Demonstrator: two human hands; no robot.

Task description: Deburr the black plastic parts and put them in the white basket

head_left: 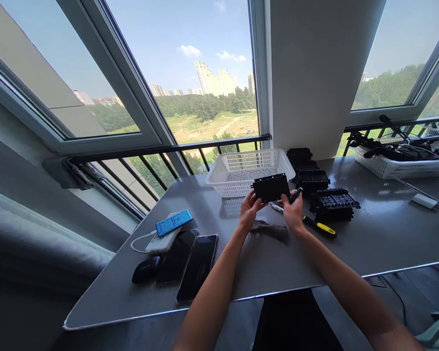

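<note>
Two hands held one black panel above the table, in front of the near wall of a white basket; the left hand grasped its near left corner, thumb against the face, and the right hand gripped its near right corner; the right hand also held one slim dark tool, which slanted up to the far right. The panel's long axis ran left to right, its right end a little higher, and its broad face was turned toward the wearer.

Three piles of similar black parts stood to the right, set in a row from far to near; the number in each could not be told. One black-and-yellow tool lay at the near side of the nearest pile; one grey cloth lay between the forearms, and at least one white pen showed between the hands.

On the left were two dark-screened devices side by side, one black mouse, and one phone resting on a pale block; its blue screen bore writing too small to read. A second white basket at the far right held black cables; one white adapter lay nearer.
</note>
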